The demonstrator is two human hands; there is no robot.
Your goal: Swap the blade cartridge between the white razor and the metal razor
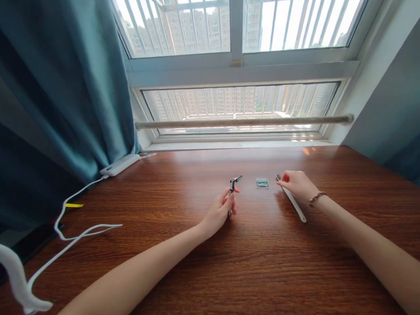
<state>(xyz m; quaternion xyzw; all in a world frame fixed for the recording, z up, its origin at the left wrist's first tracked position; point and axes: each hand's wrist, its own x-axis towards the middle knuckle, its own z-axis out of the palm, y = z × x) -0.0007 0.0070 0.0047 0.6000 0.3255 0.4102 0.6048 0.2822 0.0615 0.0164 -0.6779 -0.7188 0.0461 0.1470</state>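
- left hand (219, 212) is closed around the lower shaft of a small dark tool (234, 182); it is held upright and clear of the surface (261, 274); the angled head at the top looks like a razor head, but it's too small to be sure
- right hand (296, 183) rests on the far end of a long pale strip (295, 207); fingers are curled over its tip; I can't tell whether they pinch it or only lie on it; the rest of the strip lies flat, running back under the wrist with the bead bracelet (317, 197)
- small green block (262, 182) lies flat between the two hands, near both and touching neither
- risk, my read: the tool is gripped low and its head is heavy-looking, so a loose thumb could let it tip or twist; if the head carries an edge, the fingertips are close to it
- risk: the strip lies under the right forearm; dragging the arm could sweep it into the green block or skid both on the smooth wood
- off to the left: power bank (120, 165) by the curtain (54, 87), with a white cable (77, 232) looping near the left elbow; a wide elbow move could snag it
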